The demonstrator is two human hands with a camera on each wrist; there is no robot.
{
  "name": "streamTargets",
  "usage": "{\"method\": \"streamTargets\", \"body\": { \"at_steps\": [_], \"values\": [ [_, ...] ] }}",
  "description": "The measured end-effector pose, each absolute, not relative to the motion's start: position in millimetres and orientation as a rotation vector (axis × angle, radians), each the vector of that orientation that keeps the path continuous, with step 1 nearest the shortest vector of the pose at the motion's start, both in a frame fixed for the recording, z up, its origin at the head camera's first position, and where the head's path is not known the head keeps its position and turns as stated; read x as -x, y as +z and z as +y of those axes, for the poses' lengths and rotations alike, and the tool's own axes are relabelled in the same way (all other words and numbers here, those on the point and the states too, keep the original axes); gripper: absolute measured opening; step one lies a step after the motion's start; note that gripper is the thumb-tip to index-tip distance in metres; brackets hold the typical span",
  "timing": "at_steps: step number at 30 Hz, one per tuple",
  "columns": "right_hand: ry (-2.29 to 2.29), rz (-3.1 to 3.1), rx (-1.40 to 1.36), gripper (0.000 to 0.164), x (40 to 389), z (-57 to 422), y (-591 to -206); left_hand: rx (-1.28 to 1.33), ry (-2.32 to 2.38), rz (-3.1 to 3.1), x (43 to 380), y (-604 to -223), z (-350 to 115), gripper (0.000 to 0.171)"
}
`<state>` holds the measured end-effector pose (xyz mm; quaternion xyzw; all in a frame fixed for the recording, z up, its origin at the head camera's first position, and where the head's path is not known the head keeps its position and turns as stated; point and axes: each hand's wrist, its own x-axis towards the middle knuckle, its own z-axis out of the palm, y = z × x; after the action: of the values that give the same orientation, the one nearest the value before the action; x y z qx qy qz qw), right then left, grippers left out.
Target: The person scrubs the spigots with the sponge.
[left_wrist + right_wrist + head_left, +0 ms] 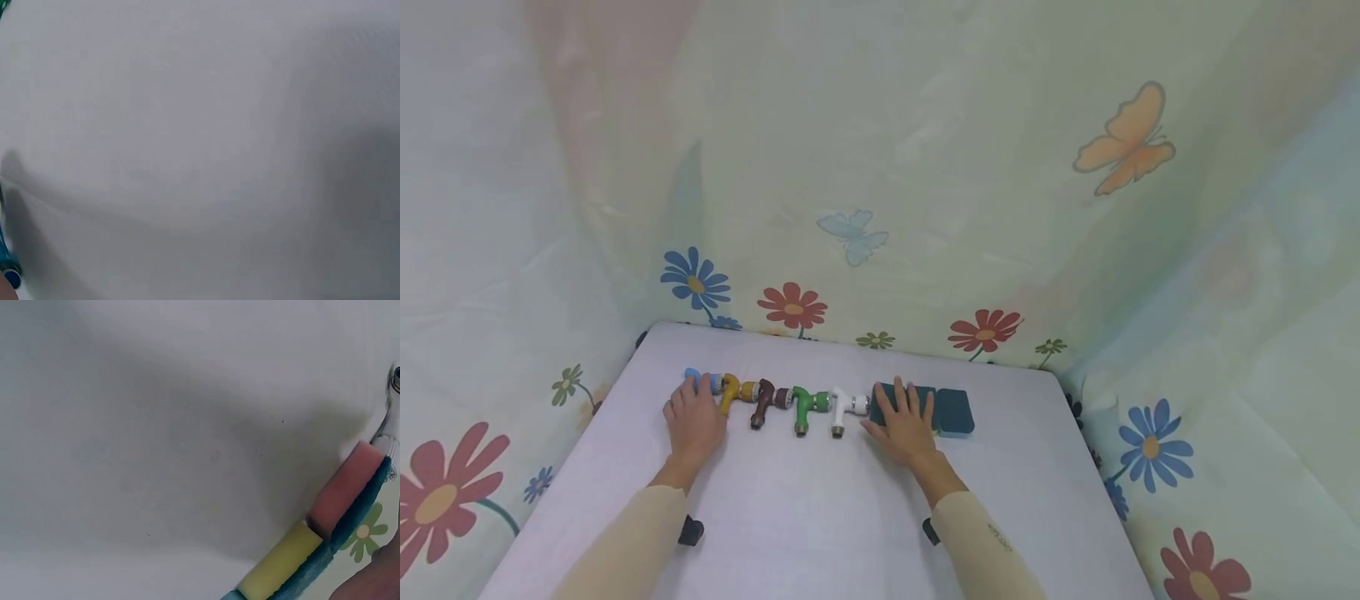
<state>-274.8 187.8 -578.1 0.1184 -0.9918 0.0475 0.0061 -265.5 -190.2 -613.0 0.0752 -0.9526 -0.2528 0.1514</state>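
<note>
My left hand (695, 425) holds the blue tap (716, 383) at the left end of a row, fingers bent over it and covering much of it. To its right follow a yellow tap (728, 390), a brown tap (763, 404), a green tap (802, 408) and a white tap (838, 408), spouts toward me. Beyond the white one, my right hand (906, 429) rests on dark green scouring tops with its fingers spread straight. Side-on in the right wrist view are a pink sponge (347, 490) and a yellow sponge (281, 561). A blue sponge (957, 414) ends the row.
The row lies across the far part of a table (805, 517) with a white cover. Behind it and at both sides hangs a printed curtain (925, 208) with flowers and butterflies. Dark clips (691, 531) show beside the forearms.
</note>
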Motion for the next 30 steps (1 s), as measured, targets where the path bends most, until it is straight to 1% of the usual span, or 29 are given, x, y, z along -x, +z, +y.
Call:
{"method": "streamTargets", "body": {
  "at_steps": [3, 13, 16, 19, 23, 25, 28, 30],
  "values": [
    [0.16, -3.116, -0.369, 0.081, 278.3, 187.5, -577.7, -0.254, -0.731, -2.793, 261.9, -616.5, -199.2, 0.062],
    [0.145, -3.123, -0.342, 0.085, 285.5, 186.5, -585.6, -0.258, -0.76, -2.768, 257.5, -616.3, -211.9, 0.055],
    [0.134, -3.132, -0.333, 0.085, 285.1, 186.5, -585.0, -0.237, -0.769, -2.745, 257.4, -618.6, -220.1, 0.057],
    [0.123, -3.14, -0.337, 0.085, 284.8, 186.9, -583.6, -0.227, -0.799, -2.728, 256.2, -622.4, -229.2, 0.069],
    [0.099, -3.153, -0.34, 0.085, 284.6, 188.1, -582.8, -0.218, -0.869, -2.786, 253.4, -626.1, -240.9, 0.097],
    [0.095, -3.168, -0.339, 0.085, 284.8, 188.8, -582.4, -0.179, -0.895, -2.857, 252.5, -627.3, -246.3, 0.109],
    [0.102, -3.192, -0.333, 0.086, 285.7, 188.7, -581.9, -0.096, -0.925, -2.962, 252.8, -625.2, -252.5, 0.117],
    [0.106, -3.202, -0.329, 0.087, 286.4, 188.1, -582.1, -0.055, -0.928, -2.996, 254.7, -624.2, -256.1, 0.119]
  ]
}}
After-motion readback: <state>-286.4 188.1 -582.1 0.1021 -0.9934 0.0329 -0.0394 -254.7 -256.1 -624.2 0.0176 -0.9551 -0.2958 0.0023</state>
